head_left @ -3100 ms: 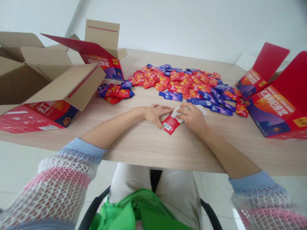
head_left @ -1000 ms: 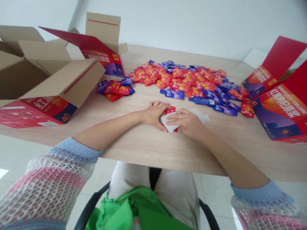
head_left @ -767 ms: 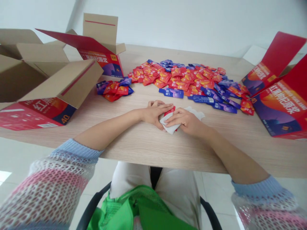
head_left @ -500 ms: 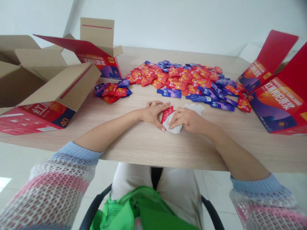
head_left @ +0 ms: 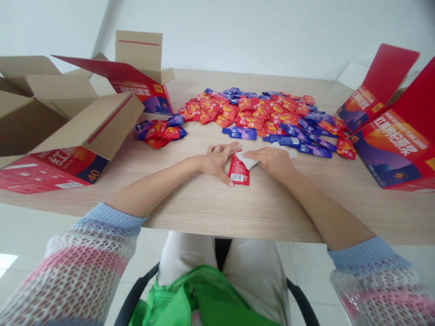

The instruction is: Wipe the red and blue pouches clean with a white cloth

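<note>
A red sachet [head_left: 239,171] lies flat on the table in front of me, its printed back with a barcode facing up. My left hand [head_left: 217,164] is spread beside it, thumb at the lower left corner and fingers by its upper edge. Pressed under the fingers of my right hand [head_left: 276,162] is a white tissue [head_left: 253,158], which covers the sachet's upper right part. The tissue's far end sticks out beyond the hand.
A heap of red and purple sachets [head_left: 258,113] spreads behind my hands. To its left lies a smaller pile [head_left: 161,131]. Open printed cartons stand at the left [head_left: 68,165], back left [head_left: 158,97] and right [head_left: 397,145]. The table's front edge [head_left: 231,234] is close to my lap.
My right hand has slid the tissue up and to the right, uncovering the sachet's lower part with the barcode. The left hand has stayed in place.
</note>
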### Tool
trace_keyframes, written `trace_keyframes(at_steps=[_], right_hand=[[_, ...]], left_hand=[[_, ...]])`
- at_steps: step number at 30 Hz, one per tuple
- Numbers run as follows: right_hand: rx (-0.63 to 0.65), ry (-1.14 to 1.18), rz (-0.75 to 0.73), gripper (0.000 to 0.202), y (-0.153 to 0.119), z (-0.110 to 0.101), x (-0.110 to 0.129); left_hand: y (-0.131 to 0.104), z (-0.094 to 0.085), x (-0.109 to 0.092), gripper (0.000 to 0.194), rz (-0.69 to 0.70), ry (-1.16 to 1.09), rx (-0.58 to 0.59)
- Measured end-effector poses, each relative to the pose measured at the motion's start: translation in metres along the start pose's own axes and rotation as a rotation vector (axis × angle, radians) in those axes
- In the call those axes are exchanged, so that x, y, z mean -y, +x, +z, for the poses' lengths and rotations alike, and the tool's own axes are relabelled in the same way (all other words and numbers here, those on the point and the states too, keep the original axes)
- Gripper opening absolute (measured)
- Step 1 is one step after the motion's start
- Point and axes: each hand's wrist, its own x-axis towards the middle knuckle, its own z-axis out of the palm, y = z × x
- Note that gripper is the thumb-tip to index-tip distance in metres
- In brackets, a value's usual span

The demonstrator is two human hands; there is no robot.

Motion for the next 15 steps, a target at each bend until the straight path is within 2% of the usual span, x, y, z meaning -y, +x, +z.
trace_keyframes(at_steps=[3,6,11,15], right_hand=[[0.055,-0.047,0.100,0.038,0.001,0.001,-0.002],[0.070,-0.041,0.125,0.039,0.002,0.001,0.006],[0.033,0.108,-0.040,0.040,0.003,-0.005,0.036],[0.082,0.277,-0.166,0.043,0.005,-0.010,0.052]], left_hand=[[0.000,0.002,0.003,0.144,0.012,-0.021,-0.043],[0.000,0.005,0.005,0.148,0.018,-0.042,-0.074],[0.000,0.010,0.007,0.148,0.063,-0.049,-0.120],[0.002,0.013,0.010,0.154,0.077,-0.049,-0.151]])
